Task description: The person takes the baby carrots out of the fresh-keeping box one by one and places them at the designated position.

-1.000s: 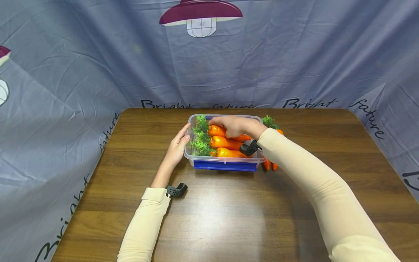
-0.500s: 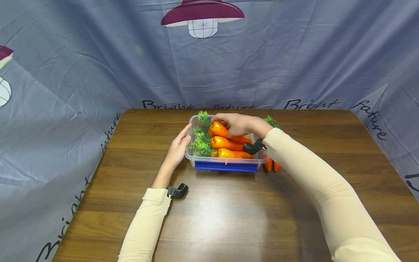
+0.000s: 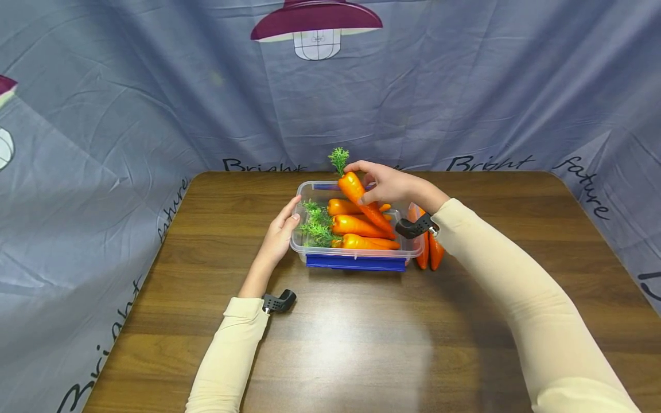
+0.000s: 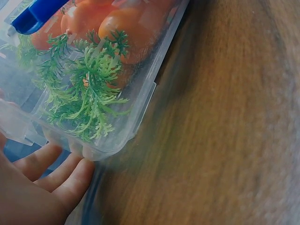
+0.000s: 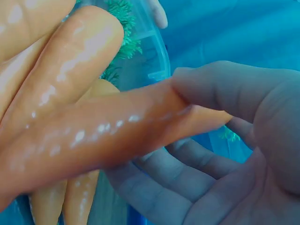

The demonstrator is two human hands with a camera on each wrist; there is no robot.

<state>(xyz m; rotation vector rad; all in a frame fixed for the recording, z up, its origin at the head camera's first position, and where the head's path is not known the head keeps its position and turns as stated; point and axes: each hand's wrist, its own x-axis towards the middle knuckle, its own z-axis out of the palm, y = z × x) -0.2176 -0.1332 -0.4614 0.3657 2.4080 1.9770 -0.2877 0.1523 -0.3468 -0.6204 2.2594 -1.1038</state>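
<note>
At the left end, the left hand (image 3: 277,236) rests with its fingers nearly straight against the wall of the clear box (image 3: 330,251), gripping nothing; that light touch looks enough to steady the box, and pressing harder might slide it. Inside lie packed carrots (image 3: 361,226), leaves to the left, tips to the right. Above them, the held carrot (image 3: 354,187) slants, leafy top up near the far rim, tip down over the packed ones; whether it touches them I cannot tell. To its right, the right hand (image 3: 393,184) pinches it between thumb and fingers, so keeping the grip snug and the tip clear of its neighbours should avoid dragging them. Beside the box's right end, loose carrots (image 3: 436,252) lie on the table, best not knocked by the forearm.
</note>
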